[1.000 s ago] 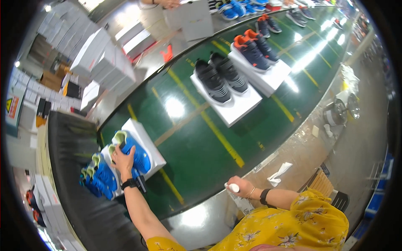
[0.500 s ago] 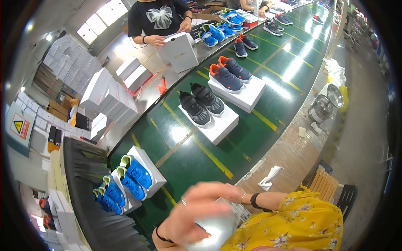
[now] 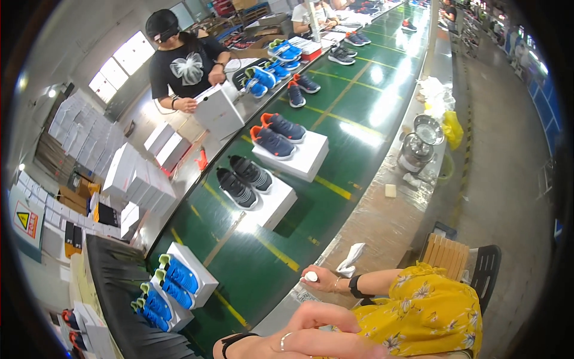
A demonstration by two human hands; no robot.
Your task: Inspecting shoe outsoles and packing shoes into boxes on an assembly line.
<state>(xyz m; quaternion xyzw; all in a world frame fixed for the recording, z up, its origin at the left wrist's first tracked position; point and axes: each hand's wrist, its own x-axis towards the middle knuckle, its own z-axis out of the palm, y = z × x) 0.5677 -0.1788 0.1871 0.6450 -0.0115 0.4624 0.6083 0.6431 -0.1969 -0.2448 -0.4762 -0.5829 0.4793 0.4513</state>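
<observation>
Beside the conveyor's near edge, my right hand [image 3: 323, 279], with a black band at its wrist, is closed around a small white round-ended object [image 3: 311, 276]; its kind is unclear. My left hand [image 3: 323, 335], wearing a ring, is very close at the lower edge. Its fingers reach rightward, parted, with nothing visible between them; part is cut off. Below both lies a pale flat surface [image 3: 278, 317] with a printed label. A crumpled white cloth [image 3: 350, 259] rests just beyond my right hand. Blue sneakers [image 3: 179, 274] sit on a white shoebox [image 3: 206, 278] at left.
A green conveyor [image 3: 323, 206] carries black sneakers [image 3: 244, 180] and navy-orange sneakers [image 3: 278, 136] on white boxes. Across it a person [image 3: 185, 66] handles a white box [image 3: 220, 113]. A metal canister [image 3: 415, 152] stands on the right ledge; a slatted wooden seat [image 3: 443, 257] is near my right arm.
The view has shifted, so the line appears further left. My hands, overlapping and blurred before, are now apart; the white object now shows in my right hand. The person across has the white box still.
</observation>
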